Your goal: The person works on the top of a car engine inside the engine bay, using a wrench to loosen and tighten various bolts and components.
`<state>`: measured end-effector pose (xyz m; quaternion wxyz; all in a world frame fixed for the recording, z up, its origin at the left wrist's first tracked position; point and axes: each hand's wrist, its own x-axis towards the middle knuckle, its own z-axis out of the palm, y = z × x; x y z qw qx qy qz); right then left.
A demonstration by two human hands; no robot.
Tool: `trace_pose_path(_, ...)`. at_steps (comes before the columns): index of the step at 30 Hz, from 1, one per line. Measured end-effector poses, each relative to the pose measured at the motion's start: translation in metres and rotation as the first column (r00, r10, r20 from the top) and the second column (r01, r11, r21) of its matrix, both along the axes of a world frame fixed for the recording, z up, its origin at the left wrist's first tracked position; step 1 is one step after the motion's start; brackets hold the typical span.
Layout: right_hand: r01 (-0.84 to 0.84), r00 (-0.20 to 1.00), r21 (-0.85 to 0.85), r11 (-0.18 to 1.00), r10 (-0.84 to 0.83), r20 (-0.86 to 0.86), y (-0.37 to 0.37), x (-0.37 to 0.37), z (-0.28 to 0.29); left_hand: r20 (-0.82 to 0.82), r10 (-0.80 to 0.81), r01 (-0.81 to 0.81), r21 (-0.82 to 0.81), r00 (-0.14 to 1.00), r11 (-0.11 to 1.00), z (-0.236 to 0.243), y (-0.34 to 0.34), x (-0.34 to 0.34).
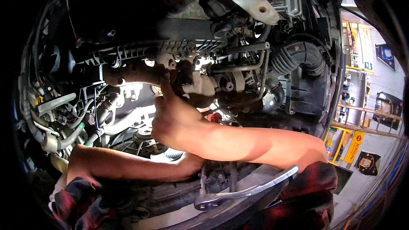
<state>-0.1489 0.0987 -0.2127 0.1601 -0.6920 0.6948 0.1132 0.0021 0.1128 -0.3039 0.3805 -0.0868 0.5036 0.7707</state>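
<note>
My right hand (174, 119) reaches in from the lower right to the middle of the engine. One finger stretches up against the brown, rusty manifold (136, 76), beside a bolt boss. Its other fingers are curled, and whatever they may hold is hidden. From the lower left comes my left forearm (132, 164), passing below the right one. My left hand (194, 165) dips into the gap behind the front crossmember, its fingers out of sight. Near it a chrome ratchet wrench (251, 191) rests at the front edge, with a shaft standing up by its head.
A black ribbed intake hose (298, 59) and a black box (306, 89) stand at the right. Hoses and wires (76, 132) crowd the left side. A dark cover (183, 30) lies behind the manifold. Yellow shelving (341, 140) is beyond the car at the right.
</note>
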Motion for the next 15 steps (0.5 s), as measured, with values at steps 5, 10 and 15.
trace_pose_path(5,0.121,0.984,-0.395,0.911,-0.057,0.170,0.017,0.000,-0.002,-0.109,-0.033,0.022,-0.098,0.993,0.995,0.001,-0.006,-0.005)
trace_pose_path(10,0.509,0.676,-0.041,0.860,-0.369,0.638,0.068,-0.042,0.093,-0.185,0.048,-0.078,-0.160,0.981,0.984,0.033,-0.010,-0.045)
trace_pose_path(15,0.674,0.305,0.233,0.701,-0.552,0.776,0.138,-0.038,0.212,0.236,-0.006,-0.002,0.033,0.972,0.999,0.081,-0.022,-0.079)
